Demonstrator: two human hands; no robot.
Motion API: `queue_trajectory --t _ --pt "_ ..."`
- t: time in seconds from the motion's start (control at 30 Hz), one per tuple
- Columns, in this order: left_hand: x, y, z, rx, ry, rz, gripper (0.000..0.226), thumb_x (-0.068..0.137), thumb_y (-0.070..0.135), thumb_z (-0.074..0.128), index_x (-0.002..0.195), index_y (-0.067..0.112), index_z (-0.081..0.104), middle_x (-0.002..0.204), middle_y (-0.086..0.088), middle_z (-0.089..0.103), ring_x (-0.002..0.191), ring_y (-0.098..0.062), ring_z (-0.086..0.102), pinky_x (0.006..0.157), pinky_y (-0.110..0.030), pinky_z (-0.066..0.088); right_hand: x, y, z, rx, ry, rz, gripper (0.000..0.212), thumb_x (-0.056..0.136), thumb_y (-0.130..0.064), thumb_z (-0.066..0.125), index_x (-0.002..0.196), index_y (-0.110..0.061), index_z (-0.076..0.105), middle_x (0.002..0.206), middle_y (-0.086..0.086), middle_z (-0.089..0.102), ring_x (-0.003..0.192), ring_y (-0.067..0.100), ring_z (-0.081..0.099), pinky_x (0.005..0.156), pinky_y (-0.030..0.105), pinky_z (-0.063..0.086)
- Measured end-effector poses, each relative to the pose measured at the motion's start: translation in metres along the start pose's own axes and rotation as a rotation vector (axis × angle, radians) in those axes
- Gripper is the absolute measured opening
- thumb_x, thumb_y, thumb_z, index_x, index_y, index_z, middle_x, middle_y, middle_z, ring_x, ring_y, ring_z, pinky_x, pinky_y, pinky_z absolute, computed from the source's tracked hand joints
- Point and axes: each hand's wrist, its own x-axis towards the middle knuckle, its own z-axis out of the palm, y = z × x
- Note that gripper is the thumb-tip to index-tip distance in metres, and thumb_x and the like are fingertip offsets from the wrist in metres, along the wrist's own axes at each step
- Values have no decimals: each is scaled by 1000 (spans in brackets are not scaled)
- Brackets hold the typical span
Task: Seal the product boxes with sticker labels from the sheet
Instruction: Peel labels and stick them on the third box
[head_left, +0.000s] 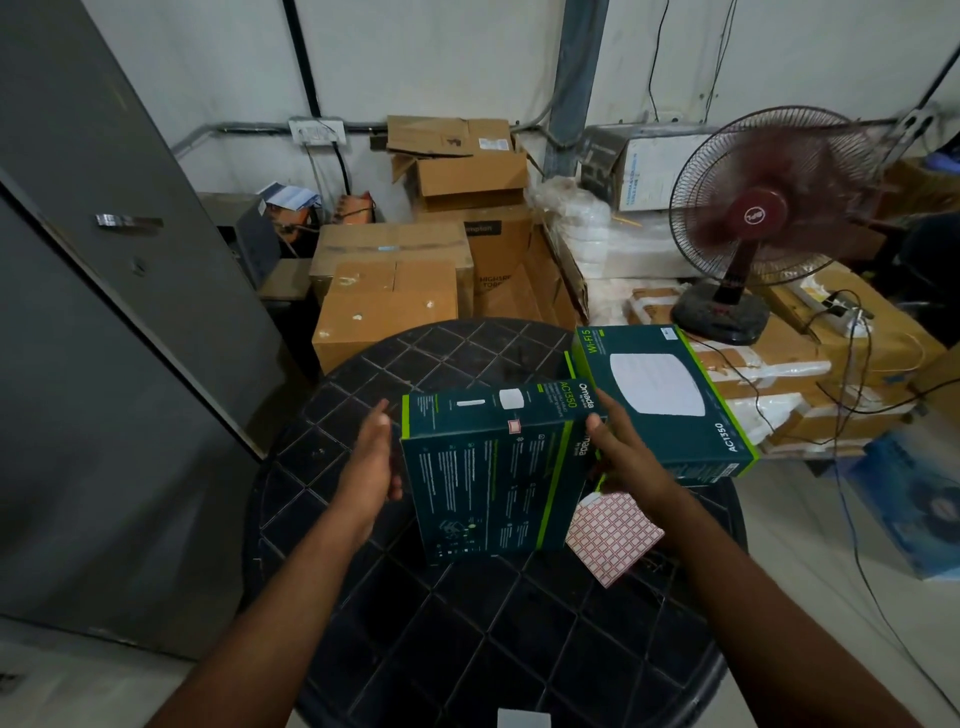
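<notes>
box (488, 467) up on edge on table (415, 649), sticker (514, 426) on seam | left hand (371, 462) flat on side, right hand (615, 447) gripping other side | looks light, stiff; best held by both sides | sheet (613, 535) beside

Brown cardboard cartons (387, 296) piled against the wall, a maroon table fan (763, 218) on packages at right, grey metal door (104, 291) left, black round lattice-top table (467, 623) up front.
</notes>
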Motion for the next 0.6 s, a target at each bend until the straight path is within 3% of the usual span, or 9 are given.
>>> queue_trajectory --t 0.03,0.1,0.2,0.27,0.33,0.4,0.47,0.5,0.6 --pt "-1 -1 1 13 -61 -115 46 104 58 28 140 38 49 109 -8 58 80 -20 50 75 -38 52 1 4 1 44 -45 94 84 83 -77 46 156 -39 26 155 9 39 129 39 49 90 46 53" --pt "-3 0 6 -83 -125 -279 52 102 62 33 129 27 59 114 -8 61 88 -21 53 87 -43 57 3 5 2 182 -67 228 99 72 -91 42 151 -33 35 154 14 37 127 44 48 91 57 56" --pt "-5 5 10 -204 -122 -317 40 104 57 36 114 27 62 121 -13 60 114 -32 58 99 -54 52 3 -6 3 308 -83 300 96 71 -90 29 144 -29 44 143 17 44 118 49 55 78 56 60" --pt "-4 7 10 -281 -91 -344 42 100 63 37 112 29 59 111 -12 58 115 -36 55 99 -60 50 2 -8 0 324 -72 304 99 72 -87 32 148 -25 43 144 16 47 122 47 55 71 54 60" --pt "-3 6 6 -354 -99 -395 46 96 66 44 115 27 58 109 -14 62 109 -38 59 94 -60 51 0 -8 -2 339 -78 292 88 76 -83 41 137 -21 54 133 14 60 117 40 62 69 51 61" --pt "-2 2 1 -322 -124 -388 45 93 56 58 116 17 61 107 -17 68 98 -37 66 82 -51 56 -5 -5 0 349 -101 284 61 80 -70 57 108 -16 60 107 14 70 96 34 70 73 45 59" --pt "-1 -5 0 -318 -92 -317 38 91 30 69 123 13 60 102 -16 70 85 -34 69 74 -45 57 -12 1 3 333 -106 202 34 81 -41 75 83 -17 52 87 12 64 79 28 66 73 39 53" --pt "0 -8 0 -350 -67 -289 38 90 18 69 125 15 58 102 -16 70 82 -33 69 72 -43 57 -15 6 5 347 -106 148 31 83 -25 75 76 -17 47 81 10 61 73 25 65 69 36 52" --pt "-1 -16 -6 -478 -114 -269 58 82 2 69 135 20 51 116 -20 70 92 -37 71 73 -46 59 -25 22 13 419 -115 53 24 91 6 62 86 -12 46 91 8 68 81 25 73 65 34 58"
